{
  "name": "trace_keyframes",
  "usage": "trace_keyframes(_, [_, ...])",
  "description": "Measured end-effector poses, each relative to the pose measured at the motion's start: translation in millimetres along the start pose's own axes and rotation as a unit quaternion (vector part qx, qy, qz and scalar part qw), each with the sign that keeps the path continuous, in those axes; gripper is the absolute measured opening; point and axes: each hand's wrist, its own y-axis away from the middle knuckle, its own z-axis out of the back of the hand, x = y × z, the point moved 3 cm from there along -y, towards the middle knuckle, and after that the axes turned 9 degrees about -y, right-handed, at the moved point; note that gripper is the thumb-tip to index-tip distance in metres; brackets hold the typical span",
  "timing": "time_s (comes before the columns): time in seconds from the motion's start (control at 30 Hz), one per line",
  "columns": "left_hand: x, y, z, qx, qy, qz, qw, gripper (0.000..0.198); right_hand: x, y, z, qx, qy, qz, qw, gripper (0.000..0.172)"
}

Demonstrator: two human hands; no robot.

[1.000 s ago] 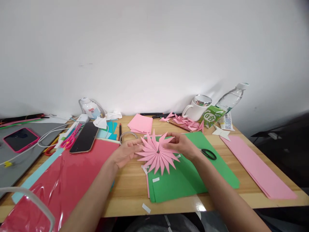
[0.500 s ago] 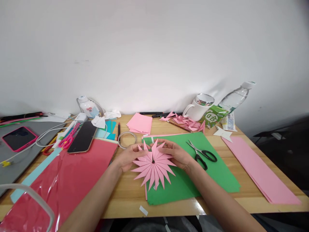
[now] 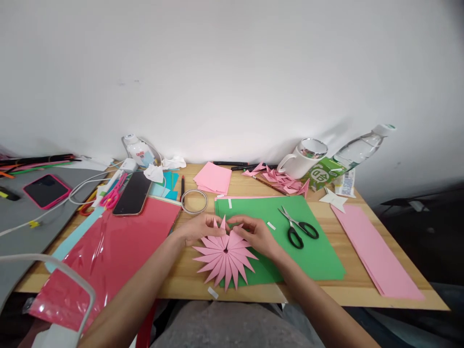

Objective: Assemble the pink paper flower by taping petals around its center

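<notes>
A pink folded-paper star (image 3: pixel 226 263) with many pointed rays and a small hole at its centre is held between my hands, over the left edge of the green paper sheets. My left hand (image 3: pixel 201 229) pinches its upper left rays between thumb and fingers. On the upper right side, my right hand (image 3: pixel 255 234) grips the rays beside a gap near the top. Fingertips of both hands are partly hidden behind the paper. Black-handled scissors (image 3: pixel 299 227) lie open on the green paper (image 3: pixel 275 263), right of my right hand.
Behind are square pink sheets (image 3: pixel 213 178), a tape roll (image 3: pixel 195 201), folded pink pieces (image 3: pixel 279 179) and a white mug (image 3: pixel 304 157). A tilted water bottle (image 3: pixel 362 147) leans at right near pink strips (image 3: pixel 373 251). Left lie a phone (image 3: pixel 132 193), pink scissors (image 3: pixel 114 191) and red paper (image 3: pixel 123 246).
Both hands have drawn closer together at the top of the star, and the right hand has moved inward. The camera view has shifted, and a white paper scrap now shows on the green paper.
</notes>
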Motion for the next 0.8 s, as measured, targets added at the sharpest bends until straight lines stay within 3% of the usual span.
trace_keyframes(0.27, [5,0,-2.9,-0.022,-0.034,0.01,0.999,0.032,-9,16,-5,-0.042,0.016,-0.013,0.999,0.019])
trace_keyframes(0.4, [-9,-7,5.8,-0.032,-0.042,-0.01,0.999,0.033,0,7,0,-0.064,0.006,-0.022,0.998,0.02])
trace_keyframes(0.53, [-29,-10,27.1,-0.04,0.064,-0.051,0.996,0.047,13,-16,21,-0.125,-0.049,-0.023,0.991,0.024])
trace_keyframes(0.63, [-31,-6,36.2,-0.031,0.131,-0.053,0.99,0.054,12,-28,35,-0.191,-0.116,-0.019,0.974,0.026])
trace_keyframes(0.7, [-24,-2,37.1,-0.091,0.167,-0.076,0.979,0.051,6,-30,39,-0.236,-0.153,-0.016,0.96,0.028])
trace_keyframes(0.8, [-9,3,31.3,-0.255,0.199,-0.122,0.939,0.049,-4,-31,37,-0.282,-0.173,-0.004,0.944,0.029])
